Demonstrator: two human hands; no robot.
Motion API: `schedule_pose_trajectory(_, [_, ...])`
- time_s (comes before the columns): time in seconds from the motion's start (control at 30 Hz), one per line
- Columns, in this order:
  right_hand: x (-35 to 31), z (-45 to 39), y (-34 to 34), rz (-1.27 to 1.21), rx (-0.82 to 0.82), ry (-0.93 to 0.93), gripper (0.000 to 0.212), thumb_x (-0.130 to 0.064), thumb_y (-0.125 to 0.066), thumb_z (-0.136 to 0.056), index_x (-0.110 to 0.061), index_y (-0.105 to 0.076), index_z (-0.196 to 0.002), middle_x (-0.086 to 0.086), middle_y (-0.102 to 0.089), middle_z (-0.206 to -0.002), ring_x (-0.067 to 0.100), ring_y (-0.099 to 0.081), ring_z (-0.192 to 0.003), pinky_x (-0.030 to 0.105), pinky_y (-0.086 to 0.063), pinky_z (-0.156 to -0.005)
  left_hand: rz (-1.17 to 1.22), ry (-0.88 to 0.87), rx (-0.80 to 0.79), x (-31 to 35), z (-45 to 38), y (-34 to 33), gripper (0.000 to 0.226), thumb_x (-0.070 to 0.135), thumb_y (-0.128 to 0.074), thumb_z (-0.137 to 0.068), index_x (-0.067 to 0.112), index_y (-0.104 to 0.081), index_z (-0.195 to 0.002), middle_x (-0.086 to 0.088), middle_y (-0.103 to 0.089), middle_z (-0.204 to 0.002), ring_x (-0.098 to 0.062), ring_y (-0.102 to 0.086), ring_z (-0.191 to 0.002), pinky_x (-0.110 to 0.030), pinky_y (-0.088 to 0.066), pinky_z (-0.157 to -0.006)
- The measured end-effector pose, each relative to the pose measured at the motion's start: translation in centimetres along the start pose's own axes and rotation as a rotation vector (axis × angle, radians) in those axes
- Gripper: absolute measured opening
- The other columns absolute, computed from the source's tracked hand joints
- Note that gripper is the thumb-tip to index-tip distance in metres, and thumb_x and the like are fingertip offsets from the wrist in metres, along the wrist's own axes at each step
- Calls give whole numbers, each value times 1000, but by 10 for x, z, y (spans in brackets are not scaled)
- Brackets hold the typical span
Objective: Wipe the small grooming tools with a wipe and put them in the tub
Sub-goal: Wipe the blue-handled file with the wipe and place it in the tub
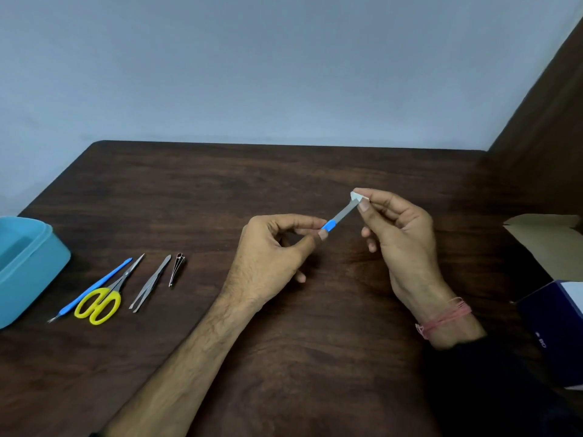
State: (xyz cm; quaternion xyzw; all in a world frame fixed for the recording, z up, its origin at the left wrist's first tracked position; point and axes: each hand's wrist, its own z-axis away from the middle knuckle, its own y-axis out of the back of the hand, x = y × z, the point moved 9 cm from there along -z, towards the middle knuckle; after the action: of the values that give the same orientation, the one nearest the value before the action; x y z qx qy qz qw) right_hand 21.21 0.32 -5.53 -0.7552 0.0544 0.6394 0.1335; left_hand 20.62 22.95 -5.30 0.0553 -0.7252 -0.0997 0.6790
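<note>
Closest to the camera is the left forearm, bare, running up across the dark wood table to the left hand. That hand pinches the blue handle end of a small nail file between thumb and forefinger, held up off the table. The metal blade angles up and to the right into the right hand, whose thumb and forefinger squeeze a folded white wipe around the file's tip. The right wrist has a pinkish-red thread band on it and a dark sleeve below that.

Off to the left of the left hand, the other tools lie in a row on the table, apart from each other mostly: nail clippers nearest the hand, then tweezers, then yellow-handled scissors, then a blue-handled cuticle tool lying just beside the scissors, maybe touching. Further left again is the light blue tub, partly cut off by the edge.

To the right of the right hand there's a brown cardboard flap and a dark navy box with some small white print on it, too tiny and blurry to read.
</note>
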Motion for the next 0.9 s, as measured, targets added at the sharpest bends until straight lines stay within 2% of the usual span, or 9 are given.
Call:
schedule_pose_trajectory(0.07, [1, 0, -3, -14, -27, -5, 18, -8, -69, -107, -14, -82, -119, -1, -80, -102, 5, -53, -63, 19, -42, -47, 0, -5, 25, 0, 0, 1, 9, 30, -90, -95, 37, -90, -100, 7, -83, -92, -44, -77, -75, -60, -67, -57])
schedule_pose_trajectory(0.2, [0, 0, -8, -68, -60, -32, 21, -10, -62, -111, -17, -81, -115, 0, -77, -100, 7, -54, -67, 21, -42, -49, -14, -16, 65, -2, 0, 4, 6, 29, -90, -94, 35, -89, -97, 10, -81, -90, -22, -73, -60, -63, -66, -58])
schedule_pose_trajectory(0.3, [0, 0, -8, -97, -47, -58, 20, -17, -62, -111, -18, -83, -112, 2, -80, -100, 9, -54, -67, 22, -42, -50, -10, -12, 79, -3, -1, 6, 5, 27, -89, -95, 32, -88, -95, 9, -79, -86, -15, -70, -56, -62, -66, -57])
schedule_pose_trajectory(0.47, [-3, 1, 0, -3, 43, 15, 11, -21, -80, -101, -14, -84, -109, 4, -83, -98, 7, -51, -59, 22, -41, -46, 2, -18, 58, -2, -1, 4, 6, 24, -87, -97, 29, -88, -96, 4, -79, -86, -18, -72, -63, -50, -69, -57])
schedule_pose_trajectory(0.6, [-14, 1, 27, -27, 234, 107, 11, -24, -82, -100, -14, -83, -105, 3, -82, -95, 8, -47, -53, 21, -37, -45, 49, -14, 46, -3, -1, 3, 5, 23, -87, -97, 27, -89, -98, 8, -76, -79, -8, -68, -65, -36, -64, -54])
schedule_pose_trajectory(0.67, [-15, 2, 27, -13, 227, 112, 12, -24, -81, -100, -13, -83, -106, 3, -82, -95, 9, -47, -54, 22, -37, -44, 79, -6, 43, -4, -1, 2, 4, 22, -87, -97, 25, -89, -99, 13, -72, -74, -2, -65, -65, -29, -61, -54])
schedule_pose_trajectory(0.73, [-17, 5, 17, 29, 176, 141, 9, -22, -81, -101, -14, -83, -105, 4, -82, -95, 11, -49, -54, 22, -39, -45, 87, -2, 39, -2, 0, 1, 3, 23, -87, -97, 26, -89, -99, 14, -72, -74, -2, -65, -67, -27, -60, -55])
schedule_pose_trajectory(0.8, [-22, 10, 7, 80, 124, 189, 7, -20, -80, -102, -14, -83, -104, 6, -82, -94, 11, -53, -56, 21, -42, -47, 86, -4, 41, -1, 0, 0, 4, 24, -86, -98, 26, -89, -100, 11, -76, -81, -5, -69, -71, -31, -63, -58])
schedule_pose_trajectory(0.9, [-25, 16, -2, 123, 74, 215, 6, -19, -79, -102, -14, -83, -105, 7, -81, -93, 10, -57, -60, 19, -43, -48, 94, -4, 97, 3, 4, 6, 5, 28, -89, -95, 30, -89, -100, 9, -80, -98, -20, -76, -79, -39, -67, -61])
